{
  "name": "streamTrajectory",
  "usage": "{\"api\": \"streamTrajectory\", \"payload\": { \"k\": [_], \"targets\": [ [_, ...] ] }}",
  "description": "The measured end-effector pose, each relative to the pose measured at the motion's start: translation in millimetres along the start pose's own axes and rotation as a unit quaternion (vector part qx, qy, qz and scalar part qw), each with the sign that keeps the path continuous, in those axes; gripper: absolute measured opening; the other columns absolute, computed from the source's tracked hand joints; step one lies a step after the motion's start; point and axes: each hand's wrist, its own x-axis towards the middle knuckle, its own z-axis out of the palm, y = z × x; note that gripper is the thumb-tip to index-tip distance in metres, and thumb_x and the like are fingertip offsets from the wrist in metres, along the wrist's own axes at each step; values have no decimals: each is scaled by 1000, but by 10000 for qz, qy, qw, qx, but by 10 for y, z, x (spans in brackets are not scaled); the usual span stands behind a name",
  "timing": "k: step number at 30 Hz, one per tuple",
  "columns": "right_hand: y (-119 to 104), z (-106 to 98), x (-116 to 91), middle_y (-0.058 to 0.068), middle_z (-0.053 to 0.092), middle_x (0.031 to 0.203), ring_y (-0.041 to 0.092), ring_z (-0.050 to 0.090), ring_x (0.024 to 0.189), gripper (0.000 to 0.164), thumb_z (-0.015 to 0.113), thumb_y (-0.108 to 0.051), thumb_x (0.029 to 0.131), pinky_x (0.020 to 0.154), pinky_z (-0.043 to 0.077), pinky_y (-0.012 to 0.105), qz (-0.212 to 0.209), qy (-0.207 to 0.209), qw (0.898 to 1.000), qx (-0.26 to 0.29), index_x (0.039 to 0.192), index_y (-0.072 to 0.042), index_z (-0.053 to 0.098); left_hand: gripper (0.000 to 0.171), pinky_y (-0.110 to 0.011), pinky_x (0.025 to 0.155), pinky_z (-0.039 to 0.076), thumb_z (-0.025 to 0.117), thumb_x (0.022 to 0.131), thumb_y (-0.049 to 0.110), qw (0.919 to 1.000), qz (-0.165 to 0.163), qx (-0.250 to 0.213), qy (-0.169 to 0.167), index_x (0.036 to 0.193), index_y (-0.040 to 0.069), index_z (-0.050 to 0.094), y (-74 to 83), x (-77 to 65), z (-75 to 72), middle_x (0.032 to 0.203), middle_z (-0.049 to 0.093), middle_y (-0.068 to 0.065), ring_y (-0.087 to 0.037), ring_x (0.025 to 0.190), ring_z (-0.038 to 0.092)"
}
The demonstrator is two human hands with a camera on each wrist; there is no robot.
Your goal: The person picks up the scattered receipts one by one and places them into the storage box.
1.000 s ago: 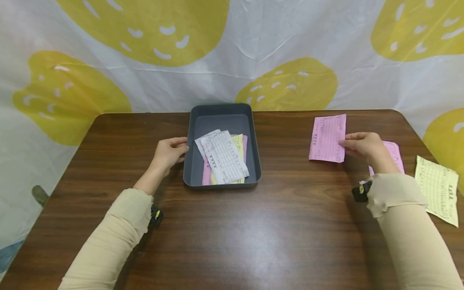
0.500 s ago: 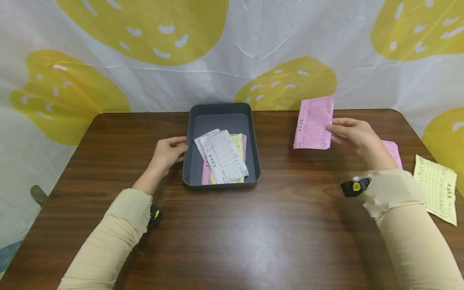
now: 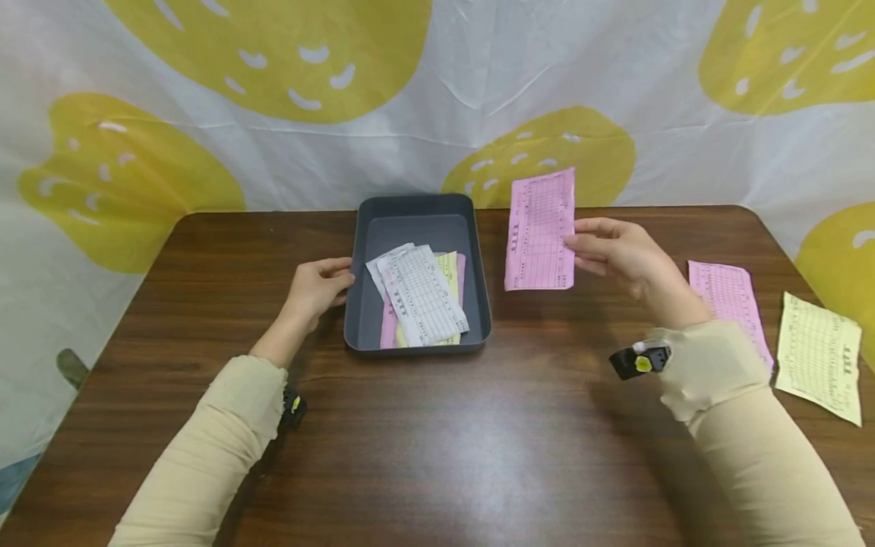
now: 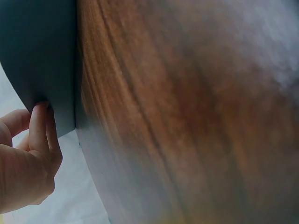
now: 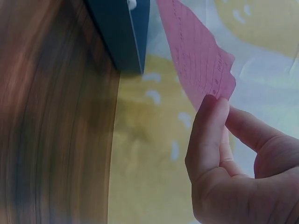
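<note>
My right hand [image 3: 625,254] pinches a printed pink paper slip [image 3: 540,232] by its right edge, holding it raised to the right of the dark grey tray [image 3: 418,207]. Thumb and fingertips [image 5: 217,105] meet on the slip's edge in the right wrist view. On the tray's left side, my left hand [image 3: 314,296] grips the wall near its rim, its fingers [image 4: 39,130] against the outside. Inside the tray lie white slips [image 3: 424,296] on top of a yellow slip [image 3: 447,266] and a pink slip [image 3: 388,327], both partly covered.
Another pink slip [image 3: 728,296] lies on the table right of my right forearm, partly behind the sleeve. Farther right rests a yellow slip [image 3: 820,357]. A white curtain [image 3: 383,163] with yellow shapes hangs along the far edge of the brown wooden table [image 3: 444,448].
My right hand has lifted the pink slip and carried it left toward the tray, uncovering more of the other pink slip. The left hand and tray stay in place.
</note>
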Motion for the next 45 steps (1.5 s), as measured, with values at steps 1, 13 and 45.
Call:
{"api": "streamTrajectory", "payload": {
  "k": [1,13,45],
  "targets": [
    [3,41,1,-6,69,76,4,66,71,15,61,-1,90,67,57,15,6,-31,10000,-53,87,-15,64,42,-9,64,52,53,95,6,10000,3,2,6,136,1,51,1,-2,0,133,56,-22,5,80,55],
    [137,550,52,-11,66,78,0,64,76,23,54,1,93,72,56,14,130,-283,9956,-880,116,0,48,42,-9,65,52,53,95,8,10000,-42,22,22,136,2,51,4,-8,1,133,57,-21,1,85,56],
    [641,1261,347,-8,59,74,1,57,64,37,59,7,87,63,55,15,-194,-89,9916,-1273,122,13,51,42,-8,64,51,53,95,7,10000,-39,-67,-47,137,1,50,10,-10,-7,134,56,-22,6,80,54]
  ]
}}
